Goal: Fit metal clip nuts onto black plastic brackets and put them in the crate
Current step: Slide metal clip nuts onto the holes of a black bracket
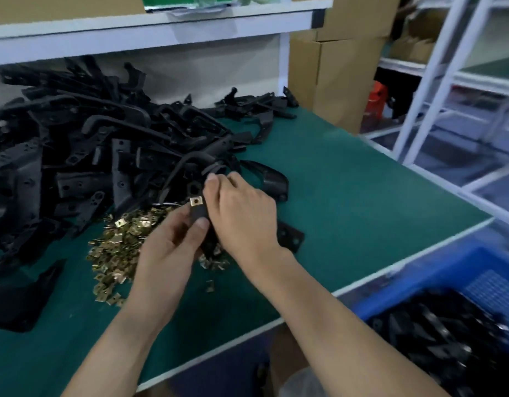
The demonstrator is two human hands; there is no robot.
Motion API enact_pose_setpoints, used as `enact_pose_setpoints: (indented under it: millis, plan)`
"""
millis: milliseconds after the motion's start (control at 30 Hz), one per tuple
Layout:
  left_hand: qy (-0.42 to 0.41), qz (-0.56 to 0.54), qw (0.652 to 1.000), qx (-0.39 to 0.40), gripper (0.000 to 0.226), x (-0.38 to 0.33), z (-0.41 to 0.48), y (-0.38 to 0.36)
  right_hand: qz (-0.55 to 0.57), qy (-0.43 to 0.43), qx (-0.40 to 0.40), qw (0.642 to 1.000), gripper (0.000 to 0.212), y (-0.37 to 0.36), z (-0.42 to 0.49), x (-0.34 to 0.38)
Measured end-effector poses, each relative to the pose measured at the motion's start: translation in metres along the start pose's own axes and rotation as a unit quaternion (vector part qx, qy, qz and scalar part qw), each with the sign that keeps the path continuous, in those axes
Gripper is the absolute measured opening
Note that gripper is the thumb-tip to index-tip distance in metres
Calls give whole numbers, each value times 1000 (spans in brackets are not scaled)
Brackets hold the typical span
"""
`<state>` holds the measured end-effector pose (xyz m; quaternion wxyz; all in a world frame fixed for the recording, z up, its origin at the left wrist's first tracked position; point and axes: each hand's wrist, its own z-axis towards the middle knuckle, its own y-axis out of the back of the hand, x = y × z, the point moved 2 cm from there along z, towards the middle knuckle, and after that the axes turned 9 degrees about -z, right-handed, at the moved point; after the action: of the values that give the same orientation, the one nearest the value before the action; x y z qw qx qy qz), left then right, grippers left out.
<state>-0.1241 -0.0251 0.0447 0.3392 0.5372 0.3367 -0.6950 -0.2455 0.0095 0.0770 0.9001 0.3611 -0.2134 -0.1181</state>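
Clip nut (pixel 196 200) sat on the bracket (pixel 198 213) gripped in your left hand (pixel 167 253), right hand (pixel 241 213) fingers pinching it higher; if half-seated, it could have slipped off.

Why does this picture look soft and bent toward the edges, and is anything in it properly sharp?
Head view: sharpest in the middle, where the clip nut on the bracket reads clearly. Head view, right side: the white racking is smeared and bowed by the wide lens, and the blue crate is blurred. Head view, left: the bracket pile is dark and shows little detail.
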Motion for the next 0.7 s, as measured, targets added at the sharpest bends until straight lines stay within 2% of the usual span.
enact_pose_setpoints:
  millis: [167, 300, 433, 500, 567, 633, 700]
  plan:
    - [-28, -30, 996, 85, 20, -37, -1, -84, 25, -124, -9, 992, 61, 72, -16, -56]
    - [17, -22, 983, 184, 23, -34, -12, -184, -26, -226, -1, 974, 50, 127, -45, -135]
    - [50, 15, 949, 312, 32, -14, -45, -279, -103, -358, -19, 928, 42, 172, -94, -214]
    - [110, 17, 927, 359, 36, 3, -63, -315, -129, -423, -15, 897, 42, 186, -121, -246]
    - [147, 58, 908, 389, 31, 18, -76, -342, -157, -479, -10, 864, 45, 196, -143, -270]
    - [149, 108, 896, 404, 35, 23, -82, -355, -158, -494, -24, 854, 50, 199, -155, -278]
    - [150, 97, 903, 392, 40, 19, -80, -353, -138, -452, -46, 880, 48, 193, -155, -274]
